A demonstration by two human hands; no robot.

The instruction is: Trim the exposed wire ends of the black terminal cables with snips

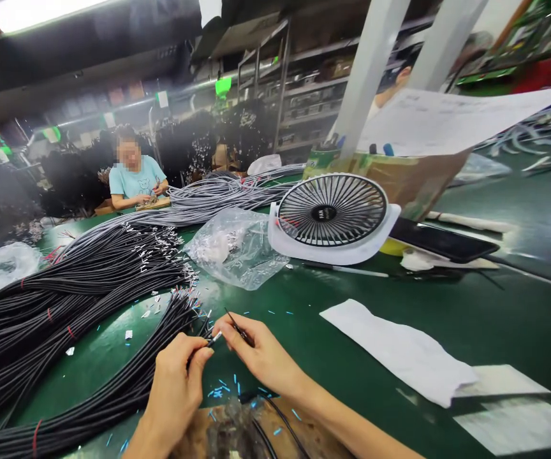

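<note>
Between the thumb and fingers of my left hand [178, 376] is the end of a black cable [211, 342], with a pale tip. My right hand [256, 350] pinches close to that tip, its fingers closed. A thin dark pointed tool [238, 327], like tweezers, sticks out of the right-hand grip. Whether the right fingertips touch the cable tip, I cannot tell. Beside my left hand lies a bundle of black cables [127, 382] with stripped ends. Small blue pieces [225, 387] are scattered below my hands, near a brown board [275, 427] carrying a blurred block [230, 430].
More black cable bundles [74, 287] and grey cables [208, 194] cover the left side. Ahead are a plastic bag [240, 248], a fan [333, 210] and a phone [442, 239]. White paper [395, 350] lies to the right. A person [136, 175] sits across the table.
</note>
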